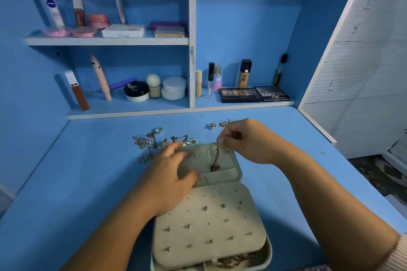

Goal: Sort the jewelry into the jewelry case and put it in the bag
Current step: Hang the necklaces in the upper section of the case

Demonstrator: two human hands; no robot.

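Jewelry case (pixel 229 174) lies open and flat on the blue desk (pixel 88 182), with both halves facing up.

Far half of the case: the right hand (pixel 248 141) hovers over its far right corner. Thumb and forefinger are pinched on the top of a gold chain (pixel 216 156), and the other fingers are curled in. The chain hangs straight down over this half, and its pendant end touches the lining just above the pocket seam. The left hand (pixel 174 174) rests on the left side of the same half. Its fingers are spread and loosely extended, the thumb lies on the pocket edge, and nothing is grasped.

Near half of the case: a cream earring panel (pixel 220 222) covers it. Small studs (pixel 205 208) are seated in several of its holes, and other holes are unfilled. Under the panel's near right edge, gold pieces (pixel 233 259) show in the tray; their type cannot be told.

Beyond the case, to the left: a loose heap of chains and rings (pixel 152 141) lies on the desk close to the case's far edge.

Beyond the case, to the right: two rings (pixel 212 126) sit just past the right hand.

Further beyond the case: shelving (pixel 105 40) holds cosmetics, including two eyeshadow palettes (pixel 240 94).
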